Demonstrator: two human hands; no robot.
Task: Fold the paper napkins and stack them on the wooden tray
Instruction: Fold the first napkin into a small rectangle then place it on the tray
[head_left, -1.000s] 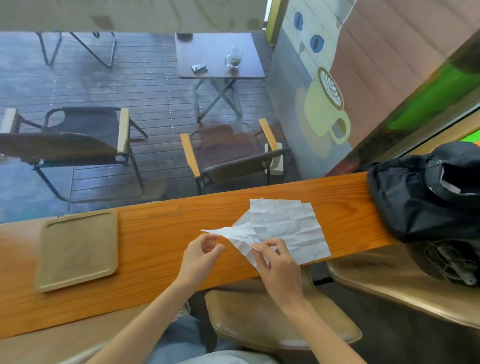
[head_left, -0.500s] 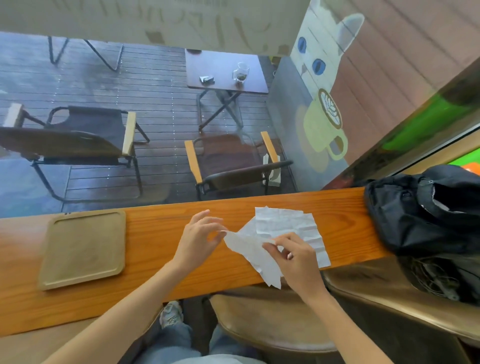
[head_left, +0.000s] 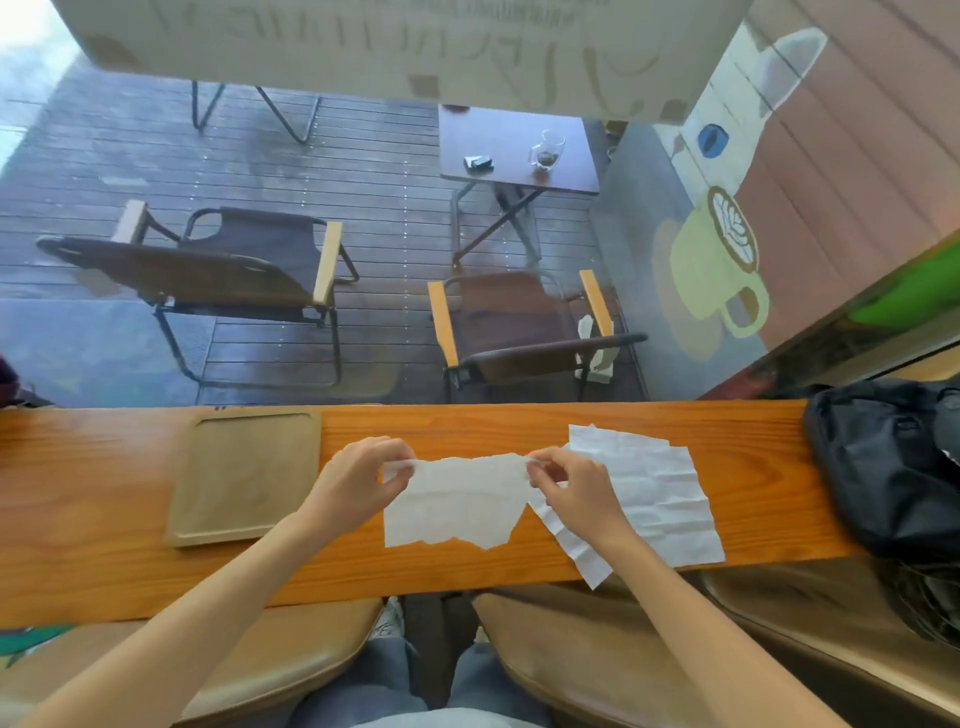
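A white paper napkin (head_left: 454, 506) hangs spread between my two hands above the wooden counter. My left hand (head_left: 358, 480) pinches its top left corner. The top right corner is pinched by my right hand (head_left: 574, 493). To the right, a loose pile of crumpled white napkins (head_left: 652, 493) lies flat on the counter, partly under my right hand. The wooden tray (head_left: 244, 475) sits on the counter left of my left hand, with nothing on it.
A black bag (head_left: 888, 462) rests on the counter's right end, close to the napkin pile. The orange wooden counter (head_left: 104, 561) runs the full width against a window. Tan stool seats (head_left: 587, 649) stand below its near edge.
I have lifted one napkin off the pile, pulled it left and spread it flat between both hands. The view has tilted so the tray sits nearer the middle.
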